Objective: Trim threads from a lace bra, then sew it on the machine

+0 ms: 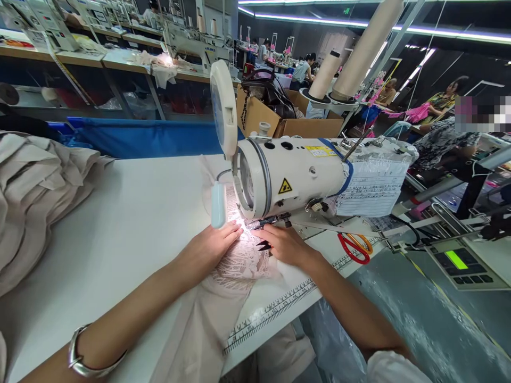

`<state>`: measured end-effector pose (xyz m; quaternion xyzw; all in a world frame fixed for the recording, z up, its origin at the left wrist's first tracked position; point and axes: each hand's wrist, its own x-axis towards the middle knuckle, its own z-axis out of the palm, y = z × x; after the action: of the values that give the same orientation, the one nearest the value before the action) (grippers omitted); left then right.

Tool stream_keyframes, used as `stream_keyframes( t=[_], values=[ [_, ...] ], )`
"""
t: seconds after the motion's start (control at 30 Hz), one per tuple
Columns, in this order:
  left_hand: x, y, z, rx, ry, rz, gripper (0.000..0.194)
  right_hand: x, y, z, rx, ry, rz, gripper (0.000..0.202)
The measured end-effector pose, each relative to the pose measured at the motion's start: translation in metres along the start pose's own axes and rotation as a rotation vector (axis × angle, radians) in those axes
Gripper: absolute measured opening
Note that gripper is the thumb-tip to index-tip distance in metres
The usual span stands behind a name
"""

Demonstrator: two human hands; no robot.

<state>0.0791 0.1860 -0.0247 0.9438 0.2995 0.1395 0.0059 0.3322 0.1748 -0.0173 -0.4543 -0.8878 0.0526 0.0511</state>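
Pale pink lace fabric (243,258) lies under the head of a white sewing machine (295,170), lit brightly near the needle area. My left hand (209,247) rests flat on the lace at the left of that area, fingers stretched out. On the right side, my right hand (285,244) is closed around a small tool with dark pointed tips (263,246), which stick out below the fingers over the lace. The handle of the tool is hidden in the palm. Plain beige cloth (199,324) hangs from the lace toward the front edge.
Piled beige fabric (35,191) covers the table's left side. Scissors with red and orange handles (354,250) lie at the right. A ruler strip (275,306) runs along the front edge. Thread cones (325,75), a cardboard box (313,127) and a control panel (463,263) stand beyond.
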Motion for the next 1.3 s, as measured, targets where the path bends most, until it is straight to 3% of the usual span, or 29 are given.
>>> stream_keyframes(
  t=[0.17, 0.27, 0.4, 0.6, 0.77, 0.97, 1.17, 1.3],
  values=[
    [0.009, 0.042, 0.004, -0.001, 0.115, -0.126, 0.032, -0.001, 0.005, 0.007, 0.060, 0.090, -0.054, 0.061],
    [0.010, 0.056, 0.009, -0.101, 0.080, -0.127, 0.026, -0.002, 0.009, 0.010, 0.109, 0.170, -0.088, 0.050],
    [0.007, 0.050, 0.012, -0.184, 0.128, -0.072, 0.020, -0.003, 0.011, 0.009, 0.103, 0.243, -0.159, 0.028],
    [0.005, 0.034, 0.008, -0.312, 0.174, -0.006, 0.028, 0.001, 0.012, 0.010, 0.105, 0.353, -0.381, 0.030],
    [0.007, 0.015, 0.001, -0.410, 0.105, 0.004, 0.034, 0.002, 0.015, 0.016, 0.085, 0.367, -0.368, 0.036],
    [0.009, -0.004, 0.005, -0.319, 0.091, -0.006, 0.034, 0.002, 0.011, 0.011, 0.065, 0.376, -0.365, 0.040],
    [0.011, 0.008, 0.006, -0.111, 0.087, -0.023, 0.024, 0.001, 0.009, 0.006, 0.127, 0.411, -0.419, 0.037],
    [0.007, 0.022, -0.009, -0.026, 0.043, -0.057, 0.012, 0.002, 0.010, 0.008, 0.181, 0.416, -0.435, 0.043]
  ],
)
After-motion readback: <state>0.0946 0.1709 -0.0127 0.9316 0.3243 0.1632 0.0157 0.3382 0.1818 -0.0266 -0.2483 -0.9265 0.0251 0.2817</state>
